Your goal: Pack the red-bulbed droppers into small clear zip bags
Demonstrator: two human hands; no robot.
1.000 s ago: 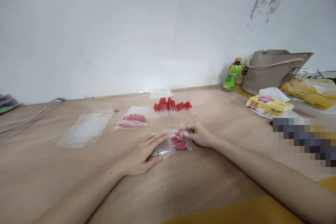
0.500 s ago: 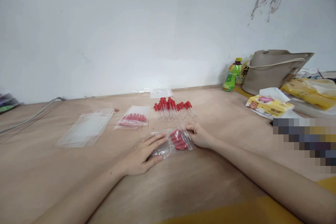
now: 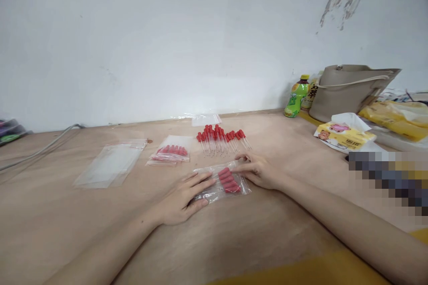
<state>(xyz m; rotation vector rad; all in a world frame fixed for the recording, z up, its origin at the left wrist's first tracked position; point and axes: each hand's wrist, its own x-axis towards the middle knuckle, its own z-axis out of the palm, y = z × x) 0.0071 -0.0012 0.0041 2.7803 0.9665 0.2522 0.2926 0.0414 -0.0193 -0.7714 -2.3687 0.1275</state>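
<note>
A clear zip-lock bag [image 3: 216, 193] lies on the brown-covered table between my hands, with several red-bulbed droppers [image 3: 229, 181] inside. My left hand [image 3: 183, 196] rests flat on the bag's left part, fingers outstretched and holding nothing. At the bag's upper right, my right hand [image 3: 262, 171] has a finger stretched over the plastic near the red bulbs; its fingers are apart. Beyond the bag, a group of loose droppers [image 3: 217, 138] with red bulbs and thin clear stems lies spread out. Left of that group sits a stack of filled bags [image 3: 172, 149], red bulbs showing through.
Flat clear bags [image 3: 109, 164] lie at the left, and more clear plastic [image 3: 205, 119] is by the wall. A grey cable [image 3: 56, 138] runs at far left. To the right stand a green bottle [image 3: 297, 98], a beige bag [image 3: 347, 91] and a tissue pack [image 3: 346, 133].
My right hand has let go of the bag's upper right edge and now points a finger over it. The bag lies flatter. My left hand stays on it.
</note>
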